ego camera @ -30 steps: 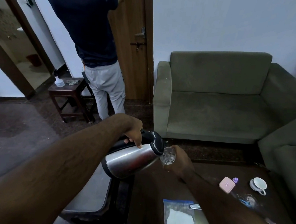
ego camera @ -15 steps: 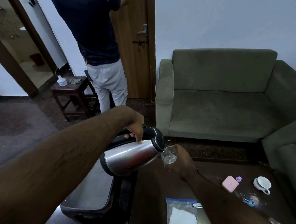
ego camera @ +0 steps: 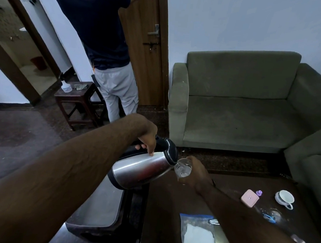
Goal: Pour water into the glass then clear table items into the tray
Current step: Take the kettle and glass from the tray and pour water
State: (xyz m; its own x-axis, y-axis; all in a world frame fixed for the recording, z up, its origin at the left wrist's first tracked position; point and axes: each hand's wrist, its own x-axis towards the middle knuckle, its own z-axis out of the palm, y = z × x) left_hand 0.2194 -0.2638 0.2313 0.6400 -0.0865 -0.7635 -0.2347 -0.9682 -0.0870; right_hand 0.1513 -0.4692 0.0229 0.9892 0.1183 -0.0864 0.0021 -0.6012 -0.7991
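Note:
My left hand point(ego camera: 147, 134) grips the black handle of a steel kettle point(ego camera: 141, 170), which is tipped far over with its spout at the rim of a clear glass point(ego camera: 183, 168). My right hand point(ego camera: 197, 175) holds that glass above the dark table point(ego camera: 169, 206), and water shows inside it. A dark tray with a shiny bottom point(ego camera: 101, 211) lies under the kettle, left of the table. On the table sit a pink case point(ego camera: 249, 198), a small purple cap point(ego camera: 259, 192), a white cup point(ego camera: 285, 198) and a clear plastic bag point(ego camera: 197, 236).
A green sofa point(ego camera: 241, 107) stands behind the table, with a second one point(ego camera: 315, 164) at the right. A person point(ego camera: 103, 52) stands by the wooden door point(ego camera: 147, 45). A dark stool point(ego camera: 76, 101) carries a small bottle. More small items point(ego camera: 270, 217) lie near my right forearm.
The kettle has tipped a little further toward the glass, and both stay together. My view has shifted slightly, so the sofa and table sit lower right.

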